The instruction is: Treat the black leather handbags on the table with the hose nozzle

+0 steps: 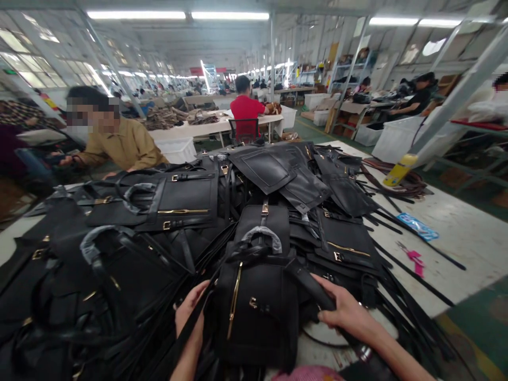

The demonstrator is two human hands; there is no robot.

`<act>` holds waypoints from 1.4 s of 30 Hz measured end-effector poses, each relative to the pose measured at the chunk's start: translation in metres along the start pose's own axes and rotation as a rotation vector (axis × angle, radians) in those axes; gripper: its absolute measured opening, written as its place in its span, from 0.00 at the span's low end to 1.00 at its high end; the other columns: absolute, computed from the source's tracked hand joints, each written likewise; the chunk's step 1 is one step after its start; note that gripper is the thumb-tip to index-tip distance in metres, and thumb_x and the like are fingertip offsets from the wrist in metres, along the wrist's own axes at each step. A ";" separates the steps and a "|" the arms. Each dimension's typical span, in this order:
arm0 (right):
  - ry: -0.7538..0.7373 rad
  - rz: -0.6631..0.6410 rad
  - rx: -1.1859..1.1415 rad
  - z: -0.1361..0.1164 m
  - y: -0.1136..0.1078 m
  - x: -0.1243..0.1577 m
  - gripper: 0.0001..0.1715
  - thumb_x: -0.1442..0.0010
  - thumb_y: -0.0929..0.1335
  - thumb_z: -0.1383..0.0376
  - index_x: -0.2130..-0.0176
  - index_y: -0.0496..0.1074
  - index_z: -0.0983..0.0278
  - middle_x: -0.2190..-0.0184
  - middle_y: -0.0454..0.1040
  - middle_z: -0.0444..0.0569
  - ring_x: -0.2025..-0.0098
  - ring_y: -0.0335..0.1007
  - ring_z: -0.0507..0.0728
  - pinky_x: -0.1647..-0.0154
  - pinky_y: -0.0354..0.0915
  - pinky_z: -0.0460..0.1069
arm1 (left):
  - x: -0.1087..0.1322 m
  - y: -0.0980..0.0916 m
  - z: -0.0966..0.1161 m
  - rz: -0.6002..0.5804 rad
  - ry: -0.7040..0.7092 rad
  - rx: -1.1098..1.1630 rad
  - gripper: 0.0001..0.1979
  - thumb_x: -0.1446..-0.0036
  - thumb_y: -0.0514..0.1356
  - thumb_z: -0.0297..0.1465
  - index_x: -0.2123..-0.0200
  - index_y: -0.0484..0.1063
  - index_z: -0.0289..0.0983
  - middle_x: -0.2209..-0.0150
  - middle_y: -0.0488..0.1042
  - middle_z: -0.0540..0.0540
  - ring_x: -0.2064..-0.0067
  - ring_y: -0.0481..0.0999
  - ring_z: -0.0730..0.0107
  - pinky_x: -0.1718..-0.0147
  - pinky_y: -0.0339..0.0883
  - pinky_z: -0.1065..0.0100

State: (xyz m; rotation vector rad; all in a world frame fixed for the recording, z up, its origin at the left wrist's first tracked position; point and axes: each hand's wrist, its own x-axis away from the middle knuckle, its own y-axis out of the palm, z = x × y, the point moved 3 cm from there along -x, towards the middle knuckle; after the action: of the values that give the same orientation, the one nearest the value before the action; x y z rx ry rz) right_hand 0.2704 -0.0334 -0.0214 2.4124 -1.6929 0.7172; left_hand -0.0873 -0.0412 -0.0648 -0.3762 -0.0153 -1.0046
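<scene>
A black leather backpack (272, 330) lies right in front of me, with a gold zipper and a small gold buckle on its panel. Its carry handle (264, 235) is wrapped in clear plastic. My left hand (191, 309) is closed around a thin black strap at the bag's left side. On the right, my right hand (343, 307) grips a wider black shoulder strap (307, 280), fingers behind it and thumb in front. The far ends of both straps are hard to follow among the dark pieces.
Black bags (186, 201) and flat leather panels (262, 166) are heaped across the table (468, 259). Toward the right lie pink-handled snips (415, 262), a blue packet (418, 226), a yellow bottle (400, 169) and loose straps. A co-worker in tan (123, 143) sits at the left.
</scene>
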 end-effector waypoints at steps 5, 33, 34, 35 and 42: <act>-0.039 -0.057 0.005 -0.005 0.009 -0.026 0.44 0.58 0.64 0.72 0.42 0.49 0.61 0.75 0.71 0.40 0.85 0.59 0.48 0.87 0.58 0.42 | 0.029 -0.055 -0.043 0.072 -0.233 0.233 0.22 0.66 0.64 0.39 0.64 0.72 0.37 0.63 0.75 0.46 0.55 0.71 0.57 0.58 0.67 0.61; -0.070 -0.011 0.209 -0.018 0.010 0.040 0.45 0.60 0.64 0.71 0.42 0.51 0.66 0.46 0.60 0.50 0.43 0.50 0.63 0.44 0.51 0.54 | 0.086 -0.033 -0.005 -0.397 -0.378 0.263 0.25 0.62 0.64 0.37 0.58 0.66 0.36 0.77 0.69 0.52 0.73 0.69 0.73 0.78 0.61 0.73; -0.067 -0.064 0.190 -0.026 0.015 0.042 0.45 0.60 0.64 0.71 0.42 0.51 0.65 0.46 0.62 0.50 0.46 0.56 0.63 0.48 0.57 0.53 | 0.087 -0.032 -0.005 -0.415 -0.395 0.245 0.23 0.61 0.63 0.37 0.60 0.67 0.35 0.80 0.66 0.54 0.78 0.67 0.76 0.81 0.59 0.75; -0.055 -0.136 0.175 -0.033 0.021 0.045 0.45 0.60 0.64 0.72 0.42 0.52 0.64 0.47 0.63 0.49 0.51 0.62 0.63 0.54 0.62 0.51 | 0.088 -0.030 -0.005 -0.425 -0.410 0.220 0.20 0.61 0.63 0.37 0.63 0.67 0.34 0.83 0.64 0.56 0.81 0.65 0.78 0.83 0.57 0.76; -0.110 -0.527 0.245 -0.074 0.060 0.053 0.43 0.61 0.67 0.74 0.45 0.58 0.57 0.54 0.69 0.42 0.56 0.65 0.58 0.57 0.61 0.45 | 0.087 -0.018 0.003 -0.397 -0.339 0.134 0.13 0.60 0.59 0.31 0.67 0.66 0.34 0.77 0.72 0.49 0.78 0.70 0.73 0.81 0.60 0.74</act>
State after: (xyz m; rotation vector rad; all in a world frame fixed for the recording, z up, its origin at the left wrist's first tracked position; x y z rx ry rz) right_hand 0.2067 -0.0751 0.0562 2.9260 -0.9550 0.7487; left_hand -0.0547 -0.1199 -0.0406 -0.4261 -0.4763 -1.3122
